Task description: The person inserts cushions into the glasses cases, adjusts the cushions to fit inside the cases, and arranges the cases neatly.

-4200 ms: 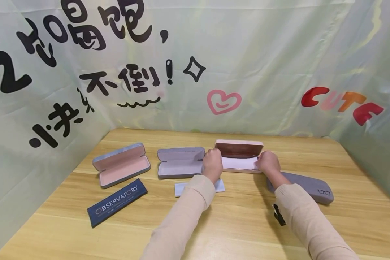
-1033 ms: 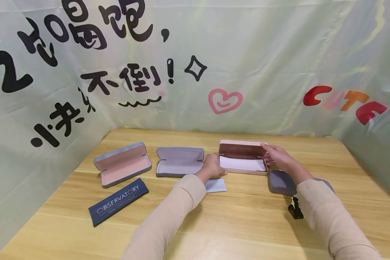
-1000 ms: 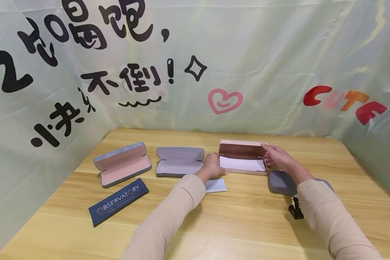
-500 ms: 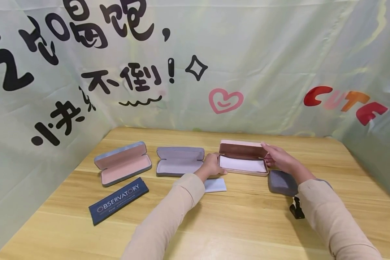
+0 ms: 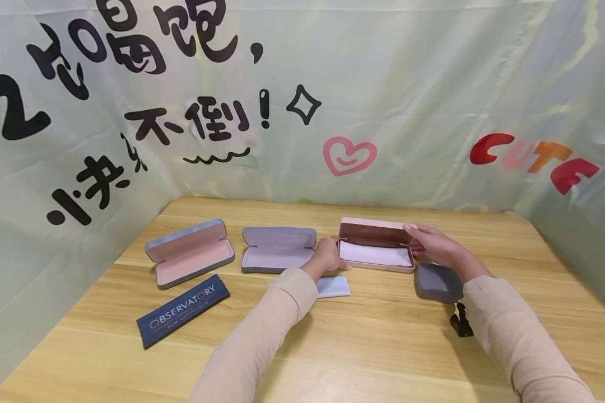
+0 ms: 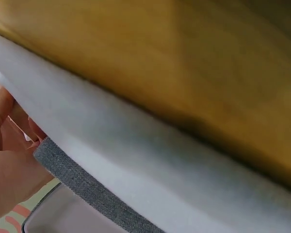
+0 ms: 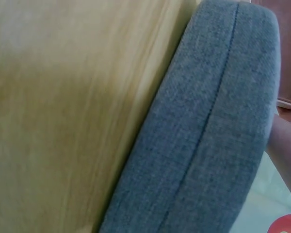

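Observation:
An open pink glasses case [image 5: 375, 266] with a brown-lined lid stands at the back right of centre; a white cloth [image 5: 375, 253] lies flat in its base. My left hand [image 5: 327, 256] grips the case's left end, thumb along the front edge. At the other end my right hand [image 5: 436, 246] holds the lid's right side, thumb on its upper corner and fingers bent behind. Beside my left hand is an open grey-lilac glasses case [image 5: 279, 257]. A folded pale blue cloth [image 5: 335, 286] lies partly under my left wrist. Both wrist views are mostly filled by nearby things.
A closed grey glasses case [image 5: 436, 282] sits under my right forearm, partly hidden. A small black object [image 5: 461, 322] shows by the right sleeve. At left are an open blue case [image 5: 194, 260] with pink lining and a navy OBSERVATORY cloth [image 5: 181, 310]. A printed curtain [image 5: 423, 101] hangs behind.
Since the earliest frame, my right hand has gone from the case's front right corner to its lid, and my left hand lower on the left end. The case shifted slightly right. Lately little moves.

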`<state>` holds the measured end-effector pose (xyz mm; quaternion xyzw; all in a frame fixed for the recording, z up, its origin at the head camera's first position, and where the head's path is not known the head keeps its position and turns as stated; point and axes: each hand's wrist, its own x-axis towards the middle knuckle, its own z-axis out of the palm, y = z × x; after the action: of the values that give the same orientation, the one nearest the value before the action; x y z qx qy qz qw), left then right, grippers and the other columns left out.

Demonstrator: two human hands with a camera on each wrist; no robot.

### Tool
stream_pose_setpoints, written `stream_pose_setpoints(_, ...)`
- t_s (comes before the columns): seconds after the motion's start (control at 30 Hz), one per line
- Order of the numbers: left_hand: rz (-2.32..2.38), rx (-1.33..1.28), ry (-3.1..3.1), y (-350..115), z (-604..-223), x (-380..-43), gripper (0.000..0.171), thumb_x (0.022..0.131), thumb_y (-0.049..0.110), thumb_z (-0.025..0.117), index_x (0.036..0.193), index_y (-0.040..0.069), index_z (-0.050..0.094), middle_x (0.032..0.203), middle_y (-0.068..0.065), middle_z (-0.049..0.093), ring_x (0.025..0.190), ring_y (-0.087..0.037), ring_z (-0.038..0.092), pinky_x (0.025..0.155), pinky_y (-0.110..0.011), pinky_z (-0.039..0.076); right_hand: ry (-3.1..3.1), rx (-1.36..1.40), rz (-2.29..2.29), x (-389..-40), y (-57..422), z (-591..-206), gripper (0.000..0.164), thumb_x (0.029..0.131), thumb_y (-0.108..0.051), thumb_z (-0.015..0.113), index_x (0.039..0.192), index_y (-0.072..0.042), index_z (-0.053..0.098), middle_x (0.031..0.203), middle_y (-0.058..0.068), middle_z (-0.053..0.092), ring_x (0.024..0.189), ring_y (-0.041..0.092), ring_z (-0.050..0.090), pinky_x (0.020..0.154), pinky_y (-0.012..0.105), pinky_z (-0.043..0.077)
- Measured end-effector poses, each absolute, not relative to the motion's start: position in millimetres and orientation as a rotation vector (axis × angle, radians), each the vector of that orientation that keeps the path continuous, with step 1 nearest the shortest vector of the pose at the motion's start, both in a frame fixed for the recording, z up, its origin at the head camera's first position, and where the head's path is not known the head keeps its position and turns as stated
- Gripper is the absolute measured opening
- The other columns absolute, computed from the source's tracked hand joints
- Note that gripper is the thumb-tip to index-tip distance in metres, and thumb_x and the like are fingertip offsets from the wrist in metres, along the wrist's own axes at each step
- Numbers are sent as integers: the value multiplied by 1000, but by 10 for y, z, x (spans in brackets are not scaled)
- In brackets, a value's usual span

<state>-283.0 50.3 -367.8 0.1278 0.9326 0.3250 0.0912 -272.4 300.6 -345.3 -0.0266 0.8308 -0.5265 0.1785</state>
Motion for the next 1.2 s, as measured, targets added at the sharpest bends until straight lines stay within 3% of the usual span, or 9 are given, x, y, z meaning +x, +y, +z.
stream_pose_setpoints(0.3, 903, 393, 2805, 518, -3683, -2829, 73, 70, 23, 81, 129, -3, 48, 127, -18, 55, 120, -27, 49, 104, -33, 38, 2351, -148, -1477, -2715, 3013, -3438, 70, 101, -38, 23, 141, 16, 0, 131, 26, 22, 96, 16, 40, 85, 28, 40)
stream_pose_setpoints(0.43, 864, 394, 2803, 518, -3671, -2835, 76, 72, 25, 80, 133, -2, 45, 131, -17, 51, 124, -27, 46, 106, -34, 36, 2351, -171, -1461, -2704, 3003, -3422, 69, 102, -36, 22, 141, 16, -1, 142, 35, 12, 112, 30, 38, 96, 40, 38)
stream_pose_setpoints(0.6, 893, 346, 2782, 518, -3665, -2843, 81, 71, 25, 81, 136, -2, 42, 136, -17, 47, 128, -27, 43, 107, -33, 34, 2332, -190, -1471, -2698, 3005, -3429, 70, 102, -36, 21, 141, 15, -6, 146, 38, 0, 130, 46, 21, 106, 55, 25)
stream_pose_setpoints(0.9, 864, 305, 2782, 535, -3669, -2858, 82, 69, 28, 82, 135, -2, 43, 135, -16, 49, 126, -27, 45, 107, -33, 35, 2378, -238, -1432, -2659, 3040, -3467, 71, 101, -38, 26, 141, 16, 1, 145, 39, 4, 133, 54, 11, 108, 61, 17)
stream_pose_setpoints(1.1, 899, 286, 2761, 527, -3669, -2872, 85, 68, 25, 83, 137, -1, 40, 138, -17, 46, 129, -29, 43, 108, -34, 33, 2442, -288, -1392, -2621, 3047, -3469, 65, 101, -37, 27, 138, 15, 15, 142, 39, 16, 133, 53, 16, 107, 59, 22)
stream_pose_setpoints(1.2, 908, 288, 2749, 526, -3670, -2884, 85, 68, 24, 83, 137, -1, 40, 138, -17, 46, 128, -29, 43, 108, -35, 34, 2465, -320, -1409, -2596, 3061, -3490, 60, 101, -35, 31, 135, 15, 23, 138, 37, 26, 131, 48, 27, 106, 53, 31)
